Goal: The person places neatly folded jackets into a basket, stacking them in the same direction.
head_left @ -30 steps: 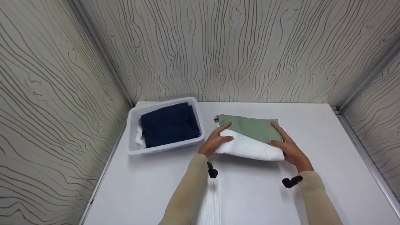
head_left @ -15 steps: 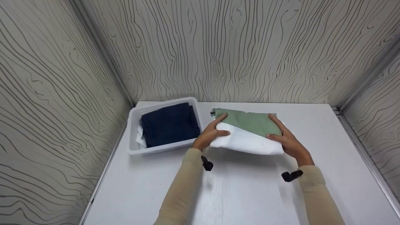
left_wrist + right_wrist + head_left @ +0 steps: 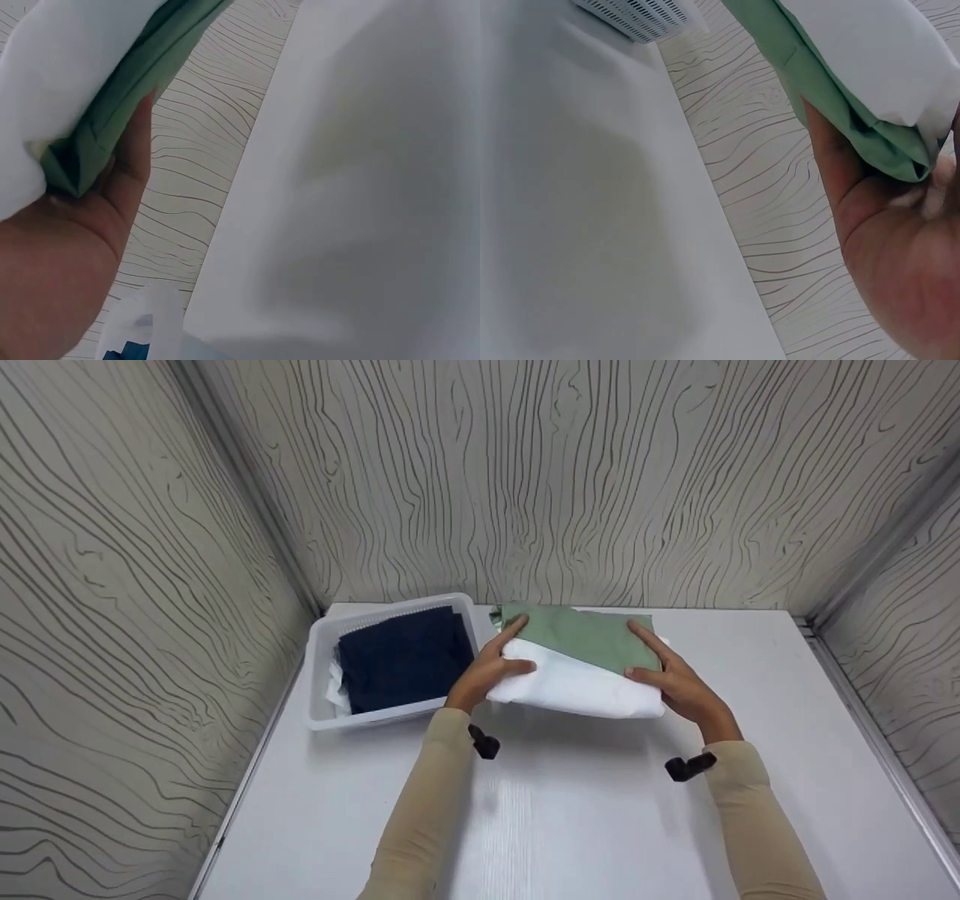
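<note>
Both hands hold a folded green-and-white piece of cloth (image 3: 585, 637) by its two sides, up off the white table. Its green face lies toward the back, and a white section (image 3: 574, 686) covers the front part. My left hand (image 3: 486, 673) grips the left side, with the thumb on the white part. On the opposite side my right hand (image 3: 681, 682) pinches the cloth near its corner. In the left wrist view, folded green layers (image 3: 97, 146) sit between thumb and fingers. The right wrist view shows a green fold (image 3: 889, 154) resting in the curled hand.
A white plastic basket (image 3: 315, 679) stands at the back left, just left of my left hand. Folded navy cloth (image 3: 405, 660) and a bit of white cloth (image 3: 337, 690) lie in it. Wood-patterned panels (image 3: 525, 495) enclose the white table (image 3: 585, 825) at the back and sides.
Both hands have raised the folded cloth and shifted it left and toward the back. The left hand now overlaps the basket's right edge in the head view.
</note>
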`<move>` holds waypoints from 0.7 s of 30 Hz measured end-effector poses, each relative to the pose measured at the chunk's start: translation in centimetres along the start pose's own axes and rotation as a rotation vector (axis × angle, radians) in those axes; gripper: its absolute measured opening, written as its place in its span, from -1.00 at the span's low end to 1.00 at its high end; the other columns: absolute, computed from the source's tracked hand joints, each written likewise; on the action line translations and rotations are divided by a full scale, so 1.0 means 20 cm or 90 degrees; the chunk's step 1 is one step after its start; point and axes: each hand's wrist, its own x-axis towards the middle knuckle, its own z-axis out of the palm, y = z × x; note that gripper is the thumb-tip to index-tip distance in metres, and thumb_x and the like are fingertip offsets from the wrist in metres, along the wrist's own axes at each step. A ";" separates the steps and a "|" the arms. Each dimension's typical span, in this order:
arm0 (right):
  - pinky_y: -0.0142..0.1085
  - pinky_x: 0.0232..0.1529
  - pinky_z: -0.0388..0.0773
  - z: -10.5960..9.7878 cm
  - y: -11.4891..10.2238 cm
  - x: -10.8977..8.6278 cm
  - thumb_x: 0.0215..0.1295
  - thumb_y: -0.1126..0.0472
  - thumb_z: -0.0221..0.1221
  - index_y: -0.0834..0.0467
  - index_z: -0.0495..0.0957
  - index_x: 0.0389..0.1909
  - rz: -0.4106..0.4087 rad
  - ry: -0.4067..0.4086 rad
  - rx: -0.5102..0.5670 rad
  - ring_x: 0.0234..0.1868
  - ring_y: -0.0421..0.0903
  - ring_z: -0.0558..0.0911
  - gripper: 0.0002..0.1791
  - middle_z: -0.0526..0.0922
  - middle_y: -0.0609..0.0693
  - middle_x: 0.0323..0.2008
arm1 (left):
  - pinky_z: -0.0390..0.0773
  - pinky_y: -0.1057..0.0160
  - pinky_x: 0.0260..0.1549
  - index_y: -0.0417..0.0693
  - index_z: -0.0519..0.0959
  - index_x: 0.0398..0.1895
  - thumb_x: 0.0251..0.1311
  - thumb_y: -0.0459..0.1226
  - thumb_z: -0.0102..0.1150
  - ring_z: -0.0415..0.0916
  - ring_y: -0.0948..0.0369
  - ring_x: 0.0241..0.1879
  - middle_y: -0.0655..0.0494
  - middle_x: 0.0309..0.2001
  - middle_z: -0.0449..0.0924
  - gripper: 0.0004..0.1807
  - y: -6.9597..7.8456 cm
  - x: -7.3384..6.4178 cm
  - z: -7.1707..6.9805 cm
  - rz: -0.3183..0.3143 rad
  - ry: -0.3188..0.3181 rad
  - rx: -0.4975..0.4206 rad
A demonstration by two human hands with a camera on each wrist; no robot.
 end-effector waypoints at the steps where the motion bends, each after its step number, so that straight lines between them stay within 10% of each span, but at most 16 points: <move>1: -0.26 0.36 0.32 0.00 0.00 0.01 0.49 0.20 0.29 -0.29 -0.18 0.76 -0.002 -0.004 0.001 0.69 0.22 -0.14 0.06 -0.41 0.07 0.75 | -0.08 -0.23 0.66 0.54 0.19 0.68 0.17 -0.18 0.49 -0.18 0.05 0.74 0.28 0.74 -0.02 0.03 0.00 0.00 -0.01 0.000 0.000 -0.002; 21: -0.41 0.17 0.54 0.08 -0.10 0.14 0.50 0.17 0.30 -0.26 -0.22 0.77 -0.025 -0.041 -0.022 0.63 0.28 0.06 0.08 -0.37 0.05 0.75 | -0.02 -0.21 0.65 0.54 0.19 0.67 0.16 -0.08 0.55 -0.15 0.03 0.74 0.22 0.74 -0.02 0.04 0.05 -0.05 -0.18 0.016 0.032 0.014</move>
